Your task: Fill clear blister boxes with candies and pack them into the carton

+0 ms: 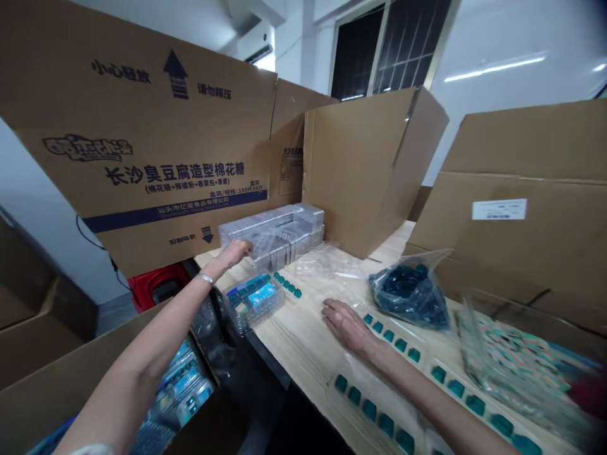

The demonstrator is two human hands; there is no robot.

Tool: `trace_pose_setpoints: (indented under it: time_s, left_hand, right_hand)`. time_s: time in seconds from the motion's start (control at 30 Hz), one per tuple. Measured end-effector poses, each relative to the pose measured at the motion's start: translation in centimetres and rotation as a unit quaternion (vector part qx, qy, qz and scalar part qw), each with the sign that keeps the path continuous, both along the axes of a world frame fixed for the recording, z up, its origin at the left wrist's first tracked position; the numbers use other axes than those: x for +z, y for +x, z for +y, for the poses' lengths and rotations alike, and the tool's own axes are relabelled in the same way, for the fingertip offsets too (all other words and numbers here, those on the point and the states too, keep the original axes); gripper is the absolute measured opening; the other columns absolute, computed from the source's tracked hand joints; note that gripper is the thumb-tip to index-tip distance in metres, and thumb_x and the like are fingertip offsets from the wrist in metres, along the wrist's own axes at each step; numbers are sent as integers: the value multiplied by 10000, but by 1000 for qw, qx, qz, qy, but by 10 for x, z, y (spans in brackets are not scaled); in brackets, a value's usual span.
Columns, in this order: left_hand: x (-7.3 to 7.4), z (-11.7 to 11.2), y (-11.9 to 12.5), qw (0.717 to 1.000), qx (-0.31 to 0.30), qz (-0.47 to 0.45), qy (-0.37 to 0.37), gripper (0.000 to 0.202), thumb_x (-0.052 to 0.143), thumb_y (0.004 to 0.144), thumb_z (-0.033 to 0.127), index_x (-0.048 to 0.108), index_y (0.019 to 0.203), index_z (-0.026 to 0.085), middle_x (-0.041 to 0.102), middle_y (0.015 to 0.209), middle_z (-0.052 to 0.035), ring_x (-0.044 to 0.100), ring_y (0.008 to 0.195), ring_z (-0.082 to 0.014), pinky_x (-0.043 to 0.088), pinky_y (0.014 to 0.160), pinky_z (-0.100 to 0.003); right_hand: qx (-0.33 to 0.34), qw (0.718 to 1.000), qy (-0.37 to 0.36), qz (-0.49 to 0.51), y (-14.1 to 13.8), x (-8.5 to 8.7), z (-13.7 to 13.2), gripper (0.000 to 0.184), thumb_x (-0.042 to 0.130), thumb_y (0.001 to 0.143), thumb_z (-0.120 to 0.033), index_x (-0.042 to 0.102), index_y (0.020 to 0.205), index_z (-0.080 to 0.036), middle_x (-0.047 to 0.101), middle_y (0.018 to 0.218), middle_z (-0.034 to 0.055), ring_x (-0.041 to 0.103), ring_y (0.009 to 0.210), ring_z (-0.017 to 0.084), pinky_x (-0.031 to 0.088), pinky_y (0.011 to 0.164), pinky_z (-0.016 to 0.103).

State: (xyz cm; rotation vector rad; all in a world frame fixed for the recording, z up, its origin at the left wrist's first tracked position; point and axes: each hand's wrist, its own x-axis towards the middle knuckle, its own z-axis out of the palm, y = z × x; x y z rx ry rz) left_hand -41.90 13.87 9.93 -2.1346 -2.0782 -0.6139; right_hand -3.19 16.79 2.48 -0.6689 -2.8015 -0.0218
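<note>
**Left hand [232, 254] open at the clear plastic trays [284, 230], right hand [348, 327] empty!**
Left fingers reach the stack, gripping nothing; those trays look light and brittle, best taken by the rim. Right hand lies open on the wooden table [303, 335], beside a teal-filled blister sheet [389, 335].

White walls [502, 38], a dark barred window [355, 57], and a wall unit [256, 47], probably an air conditioner, up high
</note>
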Motion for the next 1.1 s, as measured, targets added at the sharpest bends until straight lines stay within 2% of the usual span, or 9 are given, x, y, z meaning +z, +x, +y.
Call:
trace_pose_setpoints:
  time_s: [0.13, 0.27, 0.4, 0.53, 0.7, 0.9, 1.0, 1.1]
  left_hand:
    - [-4, 1, -22, 1000, 23, -14, -1, 214, 516, 713, 89, 656, 855, 167, 678, 944, -118, 605, 936, -236, 427, 852, -328]
    - [-9, -7, -32, 999, 33, -16, -12, 137, 628, 702, 240, 638, 820, 171, 671, 913, -112, 604, 892, -244, 427, 822, -319]
    - [-7, -14, -36, 999, 41, -17, -22, 322, 653, 689, 484, 625, 800, 183, 671, 880, -106, 596, 875, -245, 421, 808, -305]
    - [2, -7, -34, 999, 35, -15, -35, 430, 657, 639, 583, 623, 789, 182, 664, 824, -86, 580, 803, -225, 414, 761, -284]
    - [8, 14, -25, 999, 25, -22, -41, 475, 643, 628, 617, 620, 800, 174, 655, 828, -74, 560, 784, -211, 404, 712, -266]
    - [2, 24, -17, 999, 28, -32, -23, 446, 630, 670, 583, 606, 851, 176, 651, 890, -77, 569, 852, -220, 419, 778, -283]
    - [0, 20, -15, 999, 32, -39, 10, 488, 629, 682, 570, 584, 956, 168, 634, 1022, -104, 563, 973, -241, 417, 864, -308]
    - [2, 10, -6, 997, 38, -46, 55, 555, 602, 720, 548, 539, 1078, 129, 544, 1224, -170, 487, 1153, -275, 367, 972, -352]
  right_hand:
    - [-2, 1000, -6, 0, 7, -2, 3, 255, 413, 893, -115, 667, 914, -127, 616, 1141, 153, 564, 1108, 229, 453, 943, 360]
    - [-2, 1000, -3, 17, 14, -6, 3, 250, 419, 890, -116, 668, 871, -132, 634, 1095, 146, 587, 1066, 222, 468, 919, 351]
    - [5, 1000, 9, 30, 19, -11, 3, 263, 403, 901, -132, 664, 877, -135, 625, 1114, 148, 588, 1061, 220, 468, 913, 353]
    - [3, 1000, -1, 28, 19, -11, 1, 269, 394, 901, -126, 662, 878, -130, 622, 1118, 154, 586, 1060, 221, 463, 914, 355]
    - [-7, 999, -17, 27, 16, -3, -4, 272, 395, 895, -115, 662, 852, -137, 635, 1066, 140, 601, 1006, 208, 468, 884, 328]
    - [-15, 999, -22, 37, 20, -3, -2, 254, 409, 894, -139, 655, 832, -152, 636, 1018, 127, 601, 976, 197, 466, 858, 311]
    - [-17, 999, -23, 42, 24, -4, 0, 246, 411, 901, -160, 650, 838, -158, 635, 979, 111, 602, 941, 181, 463, 844, 296]
    - [-31, 998, -23, 40, 30, -4, 2, 245, 404, 906, -158, 645, 865, -155, 632, 972, 107, 593, 953, 180, 457, 854, 298]
